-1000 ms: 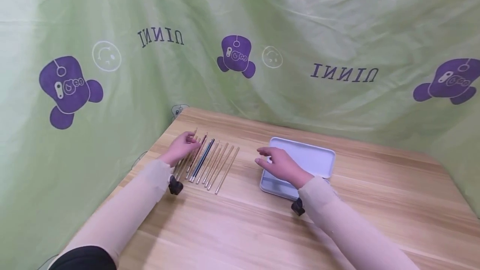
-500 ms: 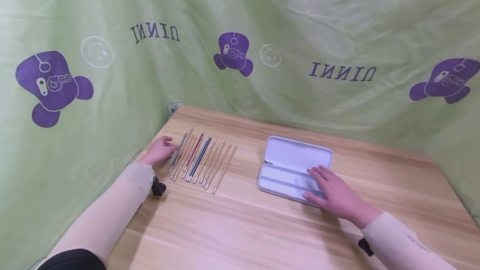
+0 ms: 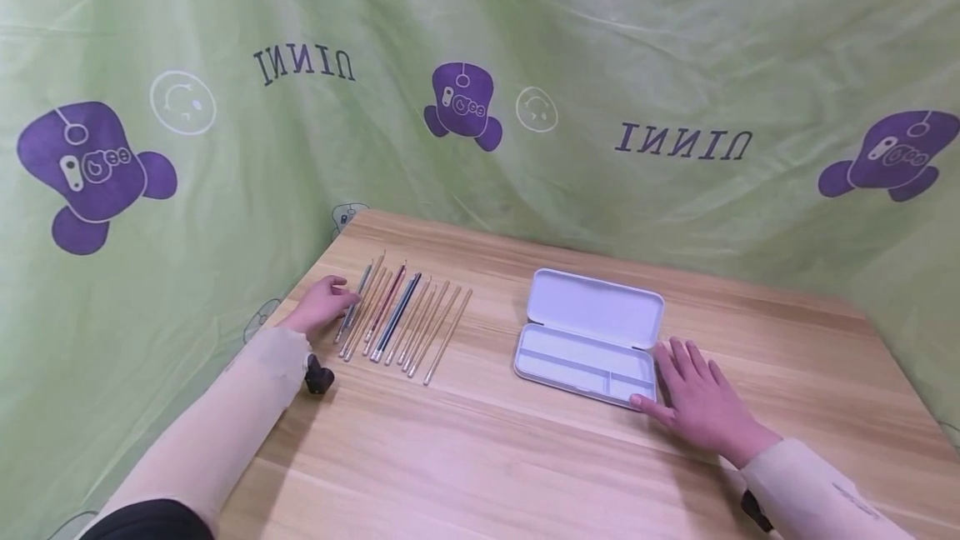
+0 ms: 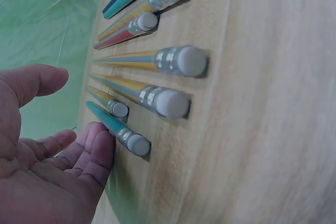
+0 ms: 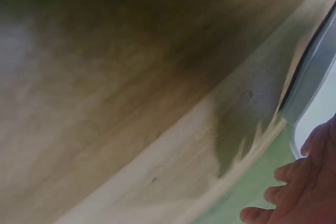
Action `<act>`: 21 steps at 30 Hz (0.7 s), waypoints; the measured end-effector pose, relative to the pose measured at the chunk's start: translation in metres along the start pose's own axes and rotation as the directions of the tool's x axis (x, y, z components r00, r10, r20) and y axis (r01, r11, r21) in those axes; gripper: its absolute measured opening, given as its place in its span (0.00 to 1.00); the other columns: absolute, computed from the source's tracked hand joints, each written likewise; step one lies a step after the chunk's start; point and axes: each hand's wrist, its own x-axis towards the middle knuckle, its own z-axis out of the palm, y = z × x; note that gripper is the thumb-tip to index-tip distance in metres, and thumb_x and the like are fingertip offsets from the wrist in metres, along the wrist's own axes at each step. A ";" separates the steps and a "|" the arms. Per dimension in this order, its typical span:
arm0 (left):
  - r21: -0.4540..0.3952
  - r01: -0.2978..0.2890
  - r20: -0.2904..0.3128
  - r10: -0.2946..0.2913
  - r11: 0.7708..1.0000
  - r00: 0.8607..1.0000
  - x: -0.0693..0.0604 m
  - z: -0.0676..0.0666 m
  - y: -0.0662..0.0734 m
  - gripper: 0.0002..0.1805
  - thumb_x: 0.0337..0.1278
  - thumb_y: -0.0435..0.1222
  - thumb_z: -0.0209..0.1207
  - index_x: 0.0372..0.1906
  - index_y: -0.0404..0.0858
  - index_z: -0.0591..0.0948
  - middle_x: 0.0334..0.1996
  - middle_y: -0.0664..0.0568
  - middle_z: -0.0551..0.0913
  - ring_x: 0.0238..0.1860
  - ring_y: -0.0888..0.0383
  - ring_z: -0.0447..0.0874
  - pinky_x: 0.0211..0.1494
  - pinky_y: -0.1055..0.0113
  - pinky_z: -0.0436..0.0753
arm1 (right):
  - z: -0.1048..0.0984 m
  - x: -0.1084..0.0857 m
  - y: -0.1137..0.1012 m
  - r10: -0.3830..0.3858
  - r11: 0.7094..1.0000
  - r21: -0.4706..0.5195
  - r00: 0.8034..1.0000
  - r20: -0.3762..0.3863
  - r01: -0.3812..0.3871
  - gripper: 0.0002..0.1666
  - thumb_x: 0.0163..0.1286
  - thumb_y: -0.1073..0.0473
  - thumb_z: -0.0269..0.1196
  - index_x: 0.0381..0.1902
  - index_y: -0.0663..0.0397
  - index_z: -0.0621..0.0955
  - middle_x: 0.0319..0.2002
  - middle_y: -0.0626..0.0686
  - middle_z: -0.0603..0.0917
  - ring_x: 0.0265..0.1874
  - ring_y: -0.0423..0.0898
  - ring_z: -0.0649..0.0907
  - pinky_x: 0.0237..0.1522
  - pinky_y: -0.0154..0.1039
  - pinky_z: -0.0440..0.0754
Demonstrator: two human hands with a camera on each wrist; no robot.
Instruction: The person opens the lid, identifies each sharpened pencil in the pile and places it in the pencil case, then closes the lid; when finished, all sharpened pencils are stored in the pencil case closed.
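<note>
Edge of table point(image 3: 480, 457) seen just L of pencils point(image 3: 397, 315); gap left betw. pencils & case point(image 3: 596, 307). L hand point(image 3: 324, 304) loosely bent beside teal pencil point(image 4: 107, 119); R hand point(image 3: 708, 411) fingers spread at case's R end; nothing gripped.

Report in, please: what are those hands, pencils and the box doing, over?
Left hand beside leftmost pencil, gripping nothing. Right hand at right end of box, fingers spread. Pencils side by side, box open. Nothing visibly in the way.
</note>
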 end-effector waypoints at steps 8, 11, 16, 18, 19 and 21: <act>-0.006 -0.007 -0.002 0.007 1.000 1.000 -0.002 0.003 0.001 0.38 0.73 0.35 0.55 0.74 0.16 0.54 0.66 0.19 0.66 0.65 0.29 0.71 0.68 0.44 0.75 | 0.008 0.006 0.001 -0.002 1.000 0.008 1.000 0.025 0.002 0.56 0.74 0.33 0.59 0.75 0.76 0.59 0.74 0.81 0.54 0.72 0.79 0.54 0.68 0.77 0.54; -0.001 -0.013 -0.005 0.013 1.000 1.000 -0.002 0.003 0.002 0.37 0.73 0.34 0.55 0.73 0.16 0.54 0.65 0.19 0.68 0.64 0.29 0.72 0.68 0.45 0.76 | 0.010 0.007 0.001 -0.001 1.000 0.012 0.999 0.036 0.001 0.56 0.75 0.33 0.58 0.75 0.77 0.58 0.74 0.81 0.54 0.72 0.80 0.54 0.69 0.77 0.53; 0.064 -0.010 0.000 0.010 0.998 1.000 -0.002 0.002 0.003 0.34 0.74 0.37 0.55 0.71 0.16 0.60 0.64 0.21 0.70 0.64 0.31 0.72 0.68 0.44 0.74 | 0.011 0.006 0.000 -0.003 1.000 0.004 0.999 0.052 0.003 0.56 0.76 0.33 0.56 0.75 0.78 0.57 0.74 0.81 0.54 0.72 0.80 0.55 0.68 0.78 0.53; 0.109 -0.021 0.003 0.021 0.994 1.000 -0.001 0.002 0.004 0.33 0.73 0.37 0.55 0.70 0.16 0.63 0.65 0.21 0.70 0.65 0.30 0.71 0.70 0.43 0.72 | 0.010 0.006 0.000 -0.003 1.000 -0.002 0.998 0.058 0.003 0.56 0.76 0.33 0.55 0.75 0.78 0.57 0.74 0.81 0.55 0.72 0.80 0.56 0.67 0.79 0.53; 0.130 -0.027 0.004 0.027 0.991 1.000 0.000 0.002 0.004 0.33 0.72 0.36 0.55 0.70 0.16 0.64 0.66 0.21 0.69 0.66 0.30 0.71 0.71 0.42 0.71 | 0.010 0.006 0.000 -0.004 1.000 -0.006 0.998 0.061 0.004 0.55 0.77 0.33 0.55 0.75 0.78 0.57 0.74 0.81 0.55 0.72 0.80 0.56 0.67 0.79 0.53; 0.172 -0.036 0.001 0.037 0.984 0.999 0.001 0.003 0.005 0.31 0.71 0.35 0.55 0.68 0.15 0.65 0.65 0.21 0.70 0.66 0.29 0.70 0.72 0.41 0.69 | 0.009 0.006 0.000 -0.002 1.000 -0.010 0.998 0.066 0.002 0.55 0.77 0.33 0.55 0.75 0.78 0.57 0.74 0.80 0.55 0.72 0.80 0.56 0.67 0.79 0.53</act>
